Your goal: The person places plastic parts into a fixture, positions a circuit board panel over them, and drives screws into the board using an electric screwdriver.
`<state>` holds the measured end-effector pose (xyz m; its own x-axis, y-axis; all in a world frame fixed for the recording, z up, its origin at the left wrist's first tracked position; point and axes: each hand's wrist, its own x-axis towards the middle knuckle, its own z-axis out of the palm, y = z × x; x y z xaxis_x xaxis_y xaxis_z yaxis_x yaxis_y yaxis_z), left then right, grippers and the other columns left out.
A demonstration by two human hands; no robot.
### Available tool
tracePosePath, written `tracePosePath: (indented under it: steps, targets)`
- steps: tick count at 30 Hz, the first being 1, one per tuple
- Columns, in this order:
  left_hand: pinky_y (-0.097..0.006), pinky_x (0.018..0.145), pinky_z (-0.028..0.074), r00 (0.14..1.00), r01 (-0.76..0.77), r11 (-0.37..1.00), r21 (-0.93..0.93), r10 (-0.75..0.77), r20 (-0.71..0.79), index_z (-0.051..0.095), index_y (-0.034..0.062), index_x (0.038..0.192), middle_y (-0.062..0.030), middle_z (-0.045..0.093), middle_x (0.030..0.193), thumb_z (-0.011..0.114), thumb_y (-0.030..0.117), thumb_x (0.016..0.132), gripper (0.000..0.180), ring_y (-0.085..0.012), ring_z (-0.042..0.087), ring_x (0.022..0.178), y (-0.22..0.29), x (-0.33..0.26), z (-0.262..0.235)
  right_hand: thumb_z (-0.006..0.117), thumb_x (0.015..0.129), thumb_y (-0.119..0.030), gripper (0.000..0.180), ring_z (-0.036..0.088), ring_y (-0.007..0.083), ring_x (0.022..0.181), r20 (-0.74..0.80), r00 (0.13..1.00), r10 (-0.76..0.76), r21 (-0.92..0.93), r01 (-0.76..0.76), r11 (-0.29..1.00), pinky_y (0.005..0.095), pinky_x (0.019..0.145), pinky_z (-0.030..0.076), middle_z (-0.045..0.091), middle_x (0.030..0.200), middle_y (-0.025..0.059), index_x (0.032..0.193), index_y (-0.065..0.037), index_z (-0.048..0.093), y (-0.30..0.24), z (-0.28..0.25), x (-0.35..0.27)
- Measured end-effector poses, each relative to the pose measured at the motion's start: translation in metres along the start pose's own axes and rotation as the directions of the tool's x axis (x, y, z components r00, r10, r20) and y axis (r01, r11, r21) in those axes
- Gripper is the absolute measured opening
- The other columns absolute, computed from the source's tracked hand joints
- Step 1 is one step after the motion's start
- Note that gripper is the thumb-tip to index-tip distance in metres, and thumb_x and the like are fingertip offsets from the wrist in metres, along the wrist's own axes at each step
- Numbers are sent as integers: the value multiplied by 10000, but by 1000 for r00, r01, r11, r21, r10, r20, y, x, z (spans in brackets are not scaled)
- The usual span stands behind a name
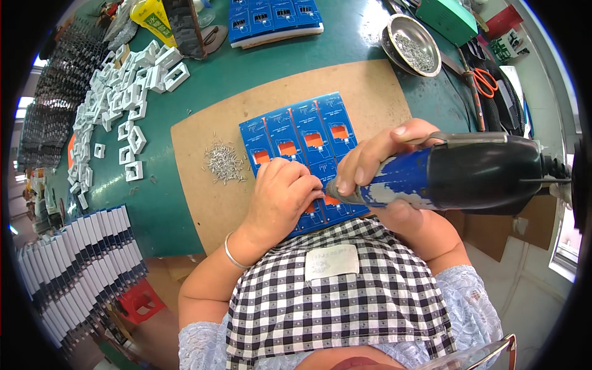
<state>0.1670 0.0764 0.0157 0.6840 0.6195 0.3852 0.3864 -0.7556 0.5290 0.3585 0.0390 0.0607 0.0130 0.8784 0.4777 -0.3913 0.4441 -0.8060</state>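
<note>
In my right hand [376,166] is a blue and black power screwdriver [468,172], its blue paint worn, lying sideways with its nose toward my left hand. My fingers wrap its front end, and a lever runs along its upper side. My left hand [282,194] rests on a blue circuit board panel [287,132], its thumb and fingers pinched together beside the tool's nose. What they pinch, if anything, is hidden. The panel has rows of cutouts with orange showing through. It lies on a brown board [203,142], its near edge against my checked apron.
Small metal pins or screws [224,163] lie heaped left of the panel. White square frames [132,95] cover the table's left side. Another blue panel [274,21] lies at the back. A metal bowl [414,46] of small metal parts and orange-handled scissors [484,83] are at the right.
</note>
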Motion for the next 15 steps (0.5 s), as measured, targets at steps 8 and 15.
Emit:
tracePosePath:
  steps: [8, 15]
  targets:
    - [-363, 742, 392, 1000, 5, 999, -36, -6, -28, 632, 123, 827, -12, 541, 837, 722, 164, 706, 157, -220, 518, 846, -5, -6, 0, 800, 763, -147, 715, 644, 252, 782, 104, 994, 17, 38, -21, 999, 342, 706, 549, 604, 852, 128, 1311, -84, 346, 5, 3, 5]
    - [-362, 765, 404, 999, -6, 996, -86, 2, -44, 631, 113, 812, -26, 541, 841, 708, 166, 713, 136, -225, 516, 859, -5, -9, 1, 823, 758, -160, 581, 630, 251, 755, 120, 992, 31, -90, -20, 996, 362, 699, 538, 609, 846, 128, 1147, -106, 395, 2, 30, 7]
